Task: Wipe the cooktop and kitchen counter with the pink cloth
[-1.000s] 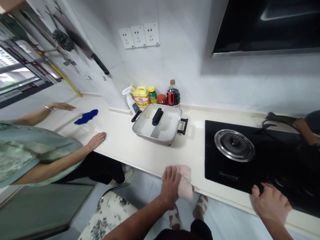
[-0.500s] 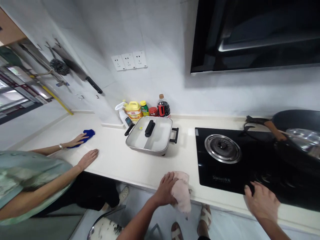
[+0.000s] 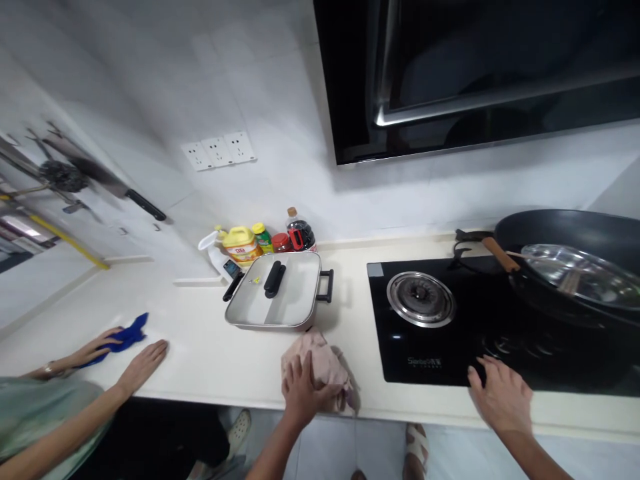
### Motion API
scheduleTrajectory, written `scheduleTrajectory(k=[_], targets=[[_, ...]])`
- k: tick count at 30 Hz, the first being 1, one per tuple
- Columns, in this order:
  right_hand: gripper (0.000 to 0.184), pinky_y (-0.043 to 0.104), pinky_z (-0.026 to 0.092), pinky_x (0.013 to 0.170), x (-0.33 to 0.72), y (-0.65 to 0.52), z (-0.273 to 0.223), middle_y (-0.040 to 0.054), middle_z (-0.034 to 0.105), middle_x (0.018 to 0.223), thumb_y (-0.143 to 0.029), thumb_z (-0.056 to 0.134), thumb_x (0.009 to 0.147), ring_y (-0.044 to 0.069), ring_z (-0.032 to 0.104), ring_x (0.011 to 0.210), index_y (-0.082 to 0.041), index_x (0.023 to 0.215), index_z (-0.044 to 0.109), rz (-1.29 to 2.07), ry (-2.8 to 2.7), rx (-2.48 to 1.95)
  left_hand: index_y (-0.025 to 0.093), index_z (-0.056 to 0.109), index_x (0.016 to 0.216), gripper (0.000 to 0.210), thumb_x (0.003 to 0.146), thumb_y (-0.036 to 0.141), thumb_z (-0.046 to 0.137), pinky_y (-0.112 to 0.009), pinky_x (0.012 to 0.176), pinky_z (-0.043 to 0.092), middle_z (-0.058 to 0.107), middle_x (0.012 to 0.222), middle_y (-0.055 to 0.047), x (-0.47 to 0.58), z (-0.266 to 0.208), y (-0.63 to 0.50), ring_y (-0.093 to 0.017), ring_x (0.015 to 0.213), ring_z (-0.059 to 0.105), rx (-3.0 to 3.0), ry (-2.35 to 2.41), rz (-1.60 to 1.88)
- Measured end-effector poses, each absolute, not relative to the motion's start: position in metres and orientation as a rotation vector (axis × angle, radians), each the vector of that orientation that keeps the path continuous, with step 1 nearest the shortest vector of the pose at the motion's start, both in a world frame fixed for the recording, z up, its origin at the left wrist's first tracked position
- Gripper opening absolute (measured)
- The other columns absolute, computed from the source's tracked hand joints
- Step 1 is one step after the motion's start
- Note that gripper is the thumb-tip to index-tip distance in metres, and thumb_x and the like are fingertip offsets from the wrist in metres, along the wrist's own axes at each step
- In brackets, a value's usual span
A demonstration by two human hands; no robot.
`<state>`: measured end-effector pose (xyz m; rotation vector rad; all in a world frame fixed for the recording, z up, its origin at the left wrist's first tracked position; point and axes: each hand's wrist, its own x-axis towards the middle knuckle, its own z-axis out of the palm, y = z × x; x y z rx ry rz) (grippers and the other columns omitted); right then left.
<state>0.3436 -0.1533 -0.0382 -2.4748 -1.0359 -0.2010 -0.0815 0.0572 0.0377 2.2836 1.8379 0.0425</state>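
Note:
My left hand (image 3: 303,393) presses a pink cloth (image 3: 323,363) against the white countertop (image 3: 195,363), fingers curved over its near side. The cloth lies bunched just in front of a square electric pan (image 3: 280,307) with a glass lid and black handles. My right hand (image 3: 503,395) holds nothing; its fingers are spread at the front edge of the black gas hob (image 3: 425,370), the palm by the counter's edge. A burner (image 3: 421,299) with a metal ring sits between and beyond my hands.
A co-worker's hand (image 3: 97,347) is on a blue cloth (image 3: 131,333) at the left; their other hand (image 3: 143,367) rests flat. Behind the pan stand a spray bottle (image 3: 215,253), yellow jug (image 3: 241,243) and dark bottle (image 3: 301,233). A wok (image 3: 565,227) occupies the hob's right.
My left hand has brought the pink cloth from the counter's front edge up onto the countertop, nearer the pan. The view has shifted right. The co-worker's blue cloth has changed shape.

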Motion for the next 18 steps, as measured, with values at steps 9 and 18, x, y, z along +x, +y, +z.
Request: scheduleTrajectory(k=[9,18], targets=[[0.048,0.056,0.036,0.107,0.335,-0.151,-0.031,0.0140,0.063,0.131,-0.051,0.032,0.098,0.035,0.051,0.128,-0.019,0.117,0.061,-0.308,-1.062,-2.468,0.022,0.058,0.145,0.073,0.081,0.055,0.069,-0.070,0.120,0.018,0.037,0.164,-0.024,0.008,0.033,0.056,-0.052,0.154,0.023,2.381,1.755,0.214],[0.040,0.057,0.039,0.104,0.333,-0.151,-0.028,0.0129,0.065,0.128,-0.050,0.037,0.097,0.037,0.054,0.125,-0.023,0.115,0.060,-0.352,-1.078,-2.428,0.024,0.048,0.151,0.064,0.095,0.052,0.054,-0.065,0.120,0.028,0.052,0.156,-0.016,0.078,0.061,0.166,-0.041,0.153,0.035,2.212,1.679,0.323]])
